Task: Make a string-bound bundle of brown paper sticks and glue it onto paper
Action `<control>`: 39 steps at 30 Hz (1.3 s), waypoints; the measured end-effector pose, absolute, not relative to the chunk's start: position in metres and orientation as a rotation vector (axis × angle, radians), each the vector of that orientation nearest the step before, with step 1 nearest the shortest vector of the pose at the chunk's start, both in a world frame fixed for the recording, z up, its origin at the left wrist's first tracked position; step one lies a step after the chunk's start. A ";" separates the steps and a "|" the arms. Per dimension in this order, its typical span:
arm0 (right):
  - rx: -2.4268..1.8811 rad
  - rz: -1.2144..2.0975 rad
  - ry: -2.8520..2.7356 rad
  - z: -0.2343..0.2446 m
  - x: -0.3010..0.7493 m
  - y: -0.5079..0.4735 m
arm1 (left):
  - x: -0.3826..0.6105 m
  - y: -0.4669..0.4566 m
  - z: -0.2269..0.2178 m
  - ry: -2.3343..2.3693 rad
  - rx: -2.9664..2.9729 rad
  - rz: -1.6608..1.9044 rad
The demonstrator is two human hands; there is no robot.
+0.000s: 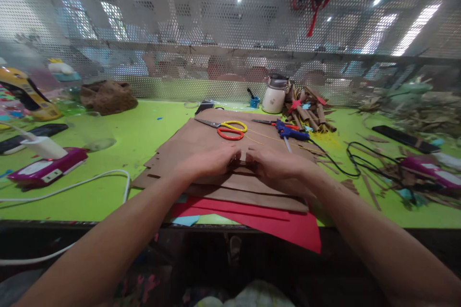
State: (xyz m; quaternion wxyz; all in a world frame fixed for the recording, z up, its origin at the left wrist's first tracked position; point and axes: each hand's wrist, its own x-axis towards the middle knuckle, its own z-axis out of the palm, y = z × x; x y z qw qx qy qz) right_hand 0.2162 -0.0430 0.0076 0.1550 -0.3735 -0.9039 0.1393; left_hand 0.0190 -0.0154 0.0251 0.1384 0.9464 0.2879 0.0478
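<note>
Both hands meet over a stack of brown paper sheets (183, 146). My left hand (218, 159) has its fingers curled, with the tips pinching one end of a small brown paper piece (244, 155). My right hand (270, 160) pinches the other end, its fingers bent in the same way. Just beyond the hands lie scissors (230, 129) with one yellow and one red handle loop. To their right a blue hot glue gun (288, 130) rests on the paper, beside a red-handled tool (290, 126). Red paper (288, 225) sticks out under the stack at the table edge.
Rolled brown paper tubes (311, 112) and a white jar (274, 96) stand at the back. Purple power strips (46, 168) lie left and right, with a white cable (108, 172) and black cord (345, 172). Phones, paper scraps and a perforated metal screen (230, 48) surround the green table (144, 211).
</note>
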 end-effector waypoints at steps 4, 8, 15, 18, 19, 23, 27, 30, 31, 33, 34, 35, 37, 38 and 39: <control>-1.187 0.394 -2.641 0.006 0.224 -0.042 | 0.015 -0.015 0.025 0.835 2.837 0.112; -1.321 0.364 -2.678 0.004 0.228 -0.042 | 0.015 -0.016 0.025 0.932 2.861 0.053; -1.310 0.265 -2.686 -0.001 0.227 -0.041 | 0.016 -0.019 0.031 1.022 2.858 -0.048; -1.337 0.233 -2.668 -0.001 0.224 -0.045 | 0.014 -0.019 0.032 0.967 2.892 -0.017; -1.351 0.216 -2.656 -0.001 0.223 -0.047 | 0.013 -0.019 0.032 0.954 2.900 -0.003; -1.433 0.225 -2.579 0.002 0.219 -0.049 | 0.011 -0.014 0.028 0.978 2.831 0.044; -1.473 0.328 -2.536 0.007 0.222 -0.043 | 0.011 -0.001 0.029 0.955 2.652 0.065; -1.465 0.311 -2.500 0.012 0.225 -0.041 | 0.011 0.009 0.034 0.883 2.563 0.177; -1.459 0.295 -2.496 0.013 0.225 -0.041 | 0.010 0.012 0.035 0.879 2.542 0.232; -1.437 0.232 -2.496 0.015 0.222 -0.043 | 0.009 0.016 0.037 0.870 2.498 0.326; -1.413 0.186 -2.495 0.016 0.220 -0.045 | 0.009 0.017 0.036 0.847 2.476 0.357; -1.373 0.140 -2.493 0.016 0.217 -0.047 | 0.009 0.018 0.036 0.803 2.450 0.370; -1.256 0.057 -2.470 0.017 0.210 -0.052 | 0.008 0.019 0.033 0.688 2.389 0.351; -1.202 0.029 -2.449 0.018 0.206 -0.054 | 0.008 0.019 0.032 0.635 2.366 0.333; -1.170 0.009 -2.423 0.019 0.203 -0.058 | 0.007 0.019 0.030 0.595 2.352 0.315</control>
